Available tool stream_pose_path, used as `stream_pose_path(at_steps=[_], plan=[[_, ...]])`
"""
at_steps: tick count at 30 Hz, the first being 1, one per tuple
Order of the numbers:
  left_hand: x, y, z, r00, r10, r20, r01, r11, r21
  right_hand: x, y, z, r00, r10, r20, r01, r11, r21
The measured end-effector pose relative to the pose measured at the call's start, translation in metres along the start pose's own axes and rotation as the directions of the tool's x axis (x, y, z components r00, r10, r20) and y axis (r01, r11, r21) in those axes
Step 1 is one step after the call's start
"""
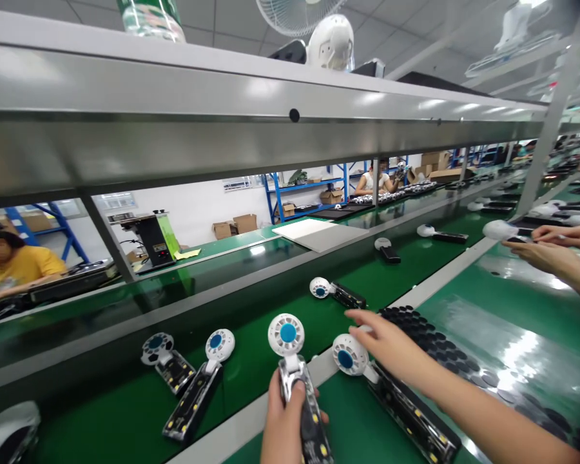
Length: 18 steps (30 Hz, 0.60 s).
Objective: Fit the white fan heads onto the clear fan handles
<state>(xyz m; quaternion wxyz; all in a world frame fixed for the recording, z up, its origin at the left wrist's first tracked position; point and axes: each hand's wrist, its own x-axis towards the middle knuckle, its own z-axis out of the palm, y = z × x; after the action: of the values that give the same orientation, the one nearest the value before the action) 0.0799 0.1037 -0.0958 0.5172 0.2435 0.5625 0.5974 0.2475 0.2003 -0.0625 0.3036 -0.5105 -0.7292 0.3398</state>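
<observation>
My left hand [284,422] grips a fan-like device [286,335] by its dark handle, thumb on top. The device has a round white vented head with a blue centre, and yellow squares along the handle. My right hand [389,341] is stretched out, fingers extended and apart, over the edge of a second such device [350,355]. Whether its fingertips touch that white head I cannot tell. This second device lies beside the belt, its handle partly under my right forearm. Just beyond my fingers, another device [320,288] lies on the green belt [251,386].
Several similar devices [220,346] lie along the belt. Many black discs [430,341] cover part of the green worktop [468,296] on the right. There, a co-worker's hands [555,248] handle another unit. A metal shelf beam [222,138] crosses overhead. A person in yellow [29,267] sits beyond.
</observation>
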Motion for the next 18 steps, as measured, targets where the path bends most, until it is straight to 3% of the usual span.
stream_pose_path(at_steps=[4, 7, 9, 11, 13, 15, 18], plan=[[0.047, 0.018, -0.002, 0.997, 0.033, -0.071, -0.028, 0.997, 0.073, 0.072, 0.039, -0.012, 0.975, 0.149, -0.165, -0.159, 0.986, -0.049], [0.084, 0.04, 0.005, 0.995, 0.059, -0.075, -0.049, 0.991, 0.121, 0.105, 0.053, -0.018, 0.954, 0.261, -0.146, -0.261, 0.965, 0.02], [0.101, 0.061, 0.01, 0.988, 0.116, -0.097, -0.101, 0.983, 0.151, 0.11, 0.051, -0.024, 0.944, 0.309, -0.115, -0.298, 0.949, 0.105], [0.107, 0.079, 0.015, 0.965, 0.223, -0.136, -0.199, 0.965, 0.171, 0.101, 0.041, -0.029, 0.94, 0.331, -0.08, -0.307, 0.926, 0.219], [0.098, 0.083, 0.021, 0.941, 0.309, -0.134, -0.287, 0.944, 0.162, 0.076, 0.027, -0.03, 0.952, 0.303, -0.027, -0.275, 0.893, 0.356], [0.076, 0.071, 0.032, 0.949, 0.313, -0.037, -0.308, 0.946, 0.102, 0.039, 0.01, -0.024, 0.973, 0.226, 0.04, -0.216, 0.846, 0.488], [0.028, 0.041, 0.049, 0.953, 0.225, 0.204, -0.213, 0.974, -0.079, -0.028, -0.009, -0.007, 0.981, 0.127, 0.149, -0.192, 0.772, 0.606]])
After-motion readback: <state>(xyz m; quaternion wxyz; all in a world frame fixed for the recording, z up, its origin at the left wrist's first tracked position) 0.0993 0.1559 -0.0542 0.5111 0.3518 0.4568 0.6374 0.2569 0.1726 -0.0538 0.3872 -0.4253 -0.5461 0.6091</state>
